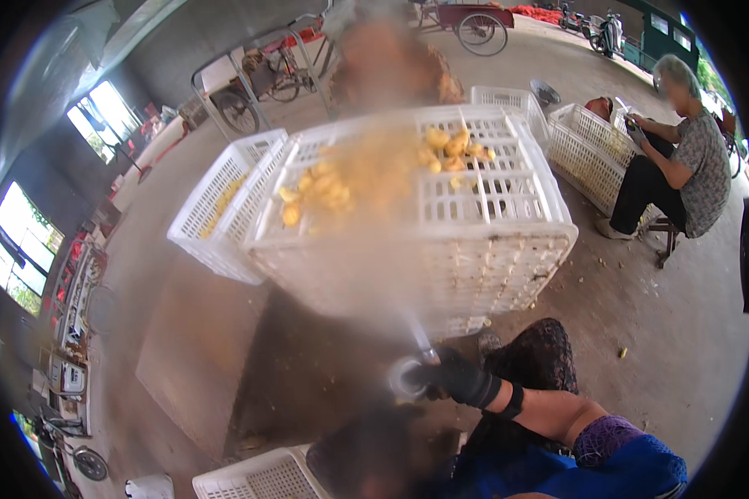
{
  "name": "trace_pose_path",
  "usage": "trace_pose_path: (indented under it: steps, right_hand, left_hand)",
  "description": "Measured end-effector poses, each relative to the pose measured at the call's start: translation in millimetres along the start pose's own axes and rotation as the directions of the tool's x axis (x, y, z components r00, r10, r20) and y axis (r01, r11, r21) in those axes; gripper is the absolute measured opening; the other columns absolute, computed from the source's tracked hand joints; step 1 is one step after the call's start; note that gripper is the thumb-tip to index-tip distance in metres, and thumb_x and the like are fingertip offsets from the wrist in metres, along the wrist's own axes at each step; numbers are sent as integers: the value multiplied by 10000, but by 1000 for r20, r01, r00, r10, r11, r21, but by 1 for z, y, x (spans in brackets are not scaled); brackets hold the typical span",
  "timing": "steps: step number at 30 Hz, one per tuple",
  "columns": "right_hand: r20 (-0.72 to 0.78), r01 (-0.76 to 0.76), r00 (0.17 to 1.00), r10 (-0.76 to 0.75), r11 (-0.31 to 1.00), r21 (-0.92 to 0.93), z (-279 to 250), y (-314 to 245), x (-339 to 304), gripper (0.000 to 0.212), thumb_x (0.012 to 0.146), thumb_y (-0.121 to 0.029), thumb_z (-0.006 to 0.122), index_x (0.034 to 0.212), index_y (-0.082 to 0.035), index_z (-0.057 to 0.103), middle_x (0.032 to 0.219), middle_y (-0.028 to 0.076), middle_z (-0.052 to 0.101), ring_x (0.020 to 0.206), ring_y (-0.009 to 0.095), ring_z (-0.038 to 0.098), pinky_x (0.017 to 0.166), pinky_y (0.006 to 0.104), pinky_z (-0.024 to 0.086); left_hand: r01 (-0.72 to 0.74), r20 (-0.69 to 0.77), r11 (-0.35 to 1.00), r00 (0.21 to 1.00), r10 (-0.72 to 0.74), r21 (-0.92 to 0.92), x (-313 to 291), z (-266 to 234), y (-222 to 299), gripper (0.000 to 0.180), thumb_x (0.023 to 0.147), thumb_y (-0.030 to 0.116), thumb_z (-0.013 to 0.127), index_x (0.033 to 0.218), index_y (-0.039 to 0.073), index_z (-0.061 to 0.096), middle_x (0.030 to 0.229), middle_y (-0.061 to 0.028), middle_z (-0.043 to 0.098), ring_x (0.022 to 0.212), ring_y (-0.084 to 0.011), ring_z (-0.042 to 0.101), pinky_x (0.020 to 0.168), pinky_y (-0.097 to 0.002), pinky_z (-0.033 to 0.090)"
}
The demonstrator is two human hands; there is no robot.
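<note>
My right hand (pixel 459 378), in a black glove, is closed around a thin, pale, stick-like tool (pixel 422 334) that points up toward the crates. Beside its fingers is a whitish round thing (pixel 406 379), too blurred to name. A smear over the middle of the view hides much around it, and my left hand cannot be made out. In front of me stands a large white plastic crate (pixel 491 264) with a slotted top. Yellowish chunks of produce (pixel 320 190) lie on its left part, and more yellow-brown chunks (pixel 453 145) lie at its far right.
A white crate (pixel 216 212) with yellow bits stands at the left, another crate (pixel 262 478) at the lower edge. A board (pixel 200 349) lies on the floor. At right, a person (pixel 691 158) sits on a stool by more crates (pixel 587 150). A blurred person (pixel 391 71) is opposite.
</note>
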State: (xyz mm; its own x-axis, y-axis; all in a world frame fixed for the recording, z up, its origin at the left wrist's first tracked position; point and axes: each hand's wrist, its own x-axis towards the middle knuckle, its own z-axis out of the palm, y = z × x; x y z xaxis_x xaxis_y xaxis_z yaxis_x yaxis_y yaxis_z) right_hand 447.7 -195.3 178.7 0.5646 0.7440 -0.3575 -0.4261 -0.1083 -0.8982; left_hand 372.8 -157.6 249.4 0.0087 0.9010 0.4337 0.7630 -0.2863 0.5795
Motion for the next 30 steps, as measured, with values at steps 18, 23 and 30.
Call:
trace_pose_path:
  steps: [18,23,30]
  right_hand:
    - [-3,21,1000,-21,993,112,-21,-1,-14,109,902,-134,703,906,-51,631,772,10,653,670,73,616,576,234,496]
    - [-22,36,999,-34,996,87,-23,-1,-13,113,906,-137,707,902,-59,625,794,-20,626,746,55,601,627,233,500]
    - [15,18,1000,-19,999,47,-29,2,-11,125,910,-152,705,912,-65,615,781,-35,603,751,50,588,660,235,507]
  left_hand:
    - [685,976,713,220,-6,-150,58,15,-65,261,1005,242,487,866,46,585,661,-30,513,527,-135,442,510,-293,366]
    - [684,959,698,285,14,-213,54,25,-71,284,1001,252,491,843,39,593,691,-36,526,613,-140,469,582,-315,385]
    - [493,934,811,315,171,-315,59,17,-68,331,1001,296,507,834,30,609,716,-49,573,650,-139,514,596,-321,415]
